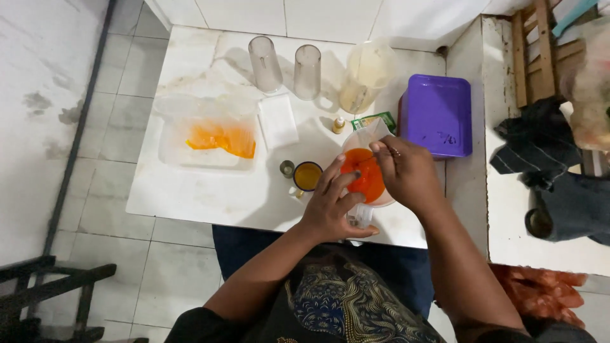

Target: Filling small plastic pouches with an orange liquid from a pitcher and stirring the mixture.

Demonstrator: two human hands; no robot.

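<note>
Holding a clear plastic bag (367, 166) of orange liquid over a small cup just right of the frame's centre, the person works with both hands close together above the white worktop (210, 190). The left hand (330, 206) wraps around the bag's lower bulge and the cup beneath it, fingers curled and clamped on both. The right hand (406, 171) pinches the bag's upper edge between thumb and fingertips, closed on the plastic. Doing this well seems to call for a steady left grip below and a taut, raised bag mouth, so the liquid stays put. Just left stand a small jar (307, 176) of yellow-orange liquid and a tiny round lid (287, 168); a purple lidded box (437, 114) sits at upper right.
</note>
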